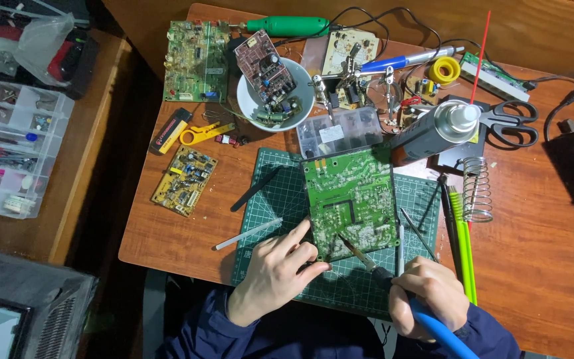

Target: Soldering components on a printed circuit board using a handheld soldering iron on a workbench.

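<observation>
Head view looks down on both hands at the near edge of the tabletop (533,239). Right hand (428,296) is closed around the blue handle of a soldering iron (393,282), whose tip touches the lower part of a large green circuit board (352,199). Left hand (275,271) rests at the board's lower left corner, fingers partly curled with the fingertips on its edge; whether it pinches anything I cannot tell. That board lies solder side up on a green cutting mat (280,199). Just right of the iron lie thin probes and a green tool (463,239), beside a coiled iron stand (476,189). Behind the board stand a spray can (433,129) and a clear parts box (340,131). Farther back are a white bowl (247,100) holding a brown board, black scissors (509,123), and a green rotary tool (287,26). Left of the mat lies a small yellow board (184,179).
</observation>
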